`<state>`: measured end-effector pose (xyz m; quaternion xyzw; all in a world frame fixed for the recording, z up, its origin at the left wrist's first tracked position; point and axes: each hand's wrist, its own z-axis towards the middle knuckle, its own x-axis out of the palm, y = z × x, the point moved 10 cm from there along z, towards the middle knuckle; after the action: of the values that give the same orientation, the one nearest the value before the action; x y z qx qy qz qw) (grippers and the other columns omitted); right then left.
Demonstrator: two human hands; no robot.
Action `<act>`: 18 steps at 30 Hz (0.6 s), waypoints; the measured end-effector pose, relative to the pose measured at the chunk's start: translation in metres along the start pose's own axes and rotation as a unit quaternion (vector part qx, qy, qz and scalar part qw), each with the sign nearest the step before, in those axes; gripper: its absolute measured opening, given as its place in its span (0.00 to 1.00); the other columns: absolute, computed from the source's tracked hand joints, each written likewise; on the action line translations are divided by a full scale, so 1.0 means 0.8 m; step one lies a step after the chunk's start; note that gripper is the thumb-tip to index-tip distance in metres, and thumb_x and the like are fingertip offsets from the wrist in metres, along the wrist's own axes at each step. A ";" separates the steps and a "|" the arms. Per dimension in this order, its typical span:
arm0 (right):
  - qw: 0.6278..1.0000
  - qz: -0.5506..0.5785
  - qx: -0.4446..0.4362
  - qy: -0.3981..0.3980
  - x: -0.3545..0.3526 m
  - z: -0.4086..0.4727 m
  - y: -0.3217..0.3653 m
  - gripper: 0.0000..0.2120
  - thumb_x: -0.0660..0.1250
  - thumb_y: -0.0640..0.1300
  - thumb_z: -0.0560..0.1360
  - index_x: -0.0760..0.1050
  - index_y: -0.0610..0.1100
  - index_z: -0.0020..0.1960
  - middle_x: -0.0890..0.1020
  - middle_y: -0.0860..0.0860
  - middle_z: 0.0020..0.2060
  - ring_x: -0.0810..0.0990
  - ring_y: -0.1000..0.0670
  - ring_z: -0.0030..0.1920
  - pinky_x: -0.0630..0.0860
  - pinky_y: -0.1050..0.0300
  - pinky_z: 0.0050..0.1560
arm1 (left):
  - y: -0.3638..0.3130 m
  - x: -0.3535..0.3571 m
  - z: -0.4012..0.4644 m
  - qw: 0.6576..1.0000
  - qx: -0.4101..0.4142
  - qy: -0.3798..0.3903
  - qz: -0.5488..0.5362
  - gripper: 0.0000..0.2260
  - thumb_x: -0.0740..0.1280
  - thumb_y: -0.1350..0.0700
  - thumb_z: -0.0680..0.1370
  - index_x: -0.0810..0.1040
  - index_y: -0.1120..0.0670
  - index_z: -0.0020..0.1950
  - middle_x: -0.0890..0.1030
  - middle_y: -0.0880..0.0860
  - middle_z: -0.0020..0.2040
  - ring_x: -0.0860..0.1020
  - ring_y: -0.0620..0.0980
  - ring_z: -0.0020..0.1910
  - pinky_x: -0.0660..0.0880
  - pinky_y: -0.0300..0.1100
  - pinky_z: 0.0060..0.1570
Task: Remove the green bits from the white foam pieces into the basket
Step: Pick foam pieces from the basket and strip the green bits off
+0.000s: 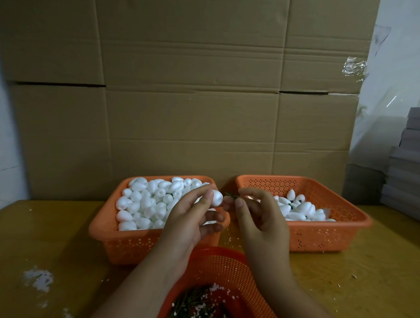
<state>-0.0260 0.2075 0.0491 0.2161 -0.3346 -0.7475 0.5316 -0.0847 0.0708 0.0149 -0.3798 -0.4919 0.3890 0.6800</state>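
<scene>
Standing behind everything is a cardboard wall (190, 93), with a stack of grey boards (411, 166) at the far right. The yellow counter (40, 236) carries three orange baskets and is speckled with white crumbs.

The left basket (107, 233) is heaped with white foam pieces (144, 204). The right basket (337, 230) holds fewer pieces (301, 210), some showing dark specks among them. The round basket (222, 267) sits nearest the person, directly below both hands, and holds a pile of green bits (185, 307) mixed with foam crumbs.

Step in hand, as judged: extraction of one green bit, with the two parts apparently just apart or nearly so.

- The left hand (194, 221) pinches one foam piece (216, 198) between thumb and forefinger, remaining fingers loosely curled beneath.
- The right hand (256, 212) pinches a thin green bit (230, 195) at the fingertips, just beside the foam piece; the other fingers are curled in loosely.

Whether the green bit is fully clear of the foam cannot be told.

The next move probably calls for lowering the right hand over the round basket and releasing the green bit there, then depositing the cleaned foam piece, most likely in the left basket.
</scene>
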 end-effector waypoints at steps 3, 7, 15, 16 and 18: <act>1.000 -0.018 0.000 0.002 -0.001 0.000 -0.003 0.10 0.68 0.39 0.77 0.76 0.55 0.46 0.85 0.58 0.40 0.84 0.57 0.45 0.79 0.63 0.44 | -0.001 0.000 0.000 1.000 0.001 0.001 0.000 0.15 0.65 0.53 0.77 0.79 0.57 0.61 0.82 0.57 0.47 0.78 0.49 0.37 0.78 0.47 0.43; 0.997 -0.066 -0.026 -0.007 -0.002 -0.001 0.003 0.09 0.71 0.40 0.75 0.79 0.54 0.43 0.83 0.62 0.40 0.81 0.59 0.43 0.74 0.70 0.42 | -0.002 0.001 -0.002 1.000 0.003 0.004 0.001 0.18 0.66 0.50 0.74 0.79 0.58 0.61 0.83 0.56 0.45 0.78 0.48 0.36 0.78 0.47 0.43; 0.995 -0.097 -0.021 -0.001 0.000 -0.002 -0.003 0.07 0.71 0.42 0.74 0.79 0.54 0.43 0.82 0.61 0.40 0.81 0.57 0.44 0.76 0.63 0.42 | -0.003 0.000 -0.001 1.000 -0.001 0.001 -0.006 0.20 0.67 0.49 0.73 0.78 0.61 0.59 0.81 0.56 0.46 0.78 0.48 0.36 0.79 0.43 0.39; 0.995 -0.102 -0.021 0.001 0.001 -0.003 -0.003 0.06 0.71 0.43 0.74 0.79 0.54 0.43 0.82 0.61 0.40 0.81 0.57 0.44 0.77 0.62 0.42 | -0.003 0.000 -0.002 1.000 0.002 0.003 0.002 0.20 0.67 0.48 0.72 0.79 0.60 0.58 0.82 0.56 0.46 0.79 0.48 0.36 0.78 0.43 0.39; 0.993 -0.115 -0.022 0.004 0.002 -0.003 -0.004 0.04 0.70 0.45 0.74 0.80 0.54 0.43 0.82 0.60 0.40 0.81 0.56 0.44 0.77 0.59 0.42 | -0.002 0.002 -0.003 1.000 0.006 0.013 0.027 0.20 0.68 0.47 0.71 0.80 0.59 0.57 0.82 0.54 0.45 0.79 0.49 0.37 0.78 0.41 0.37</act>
<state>-0.0273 0.2064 0.0453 0.2442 -0.2889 -0.8102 0.4478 -0.0817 0.0713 0.0167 -0.3937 -0.4702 0.4053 0.6780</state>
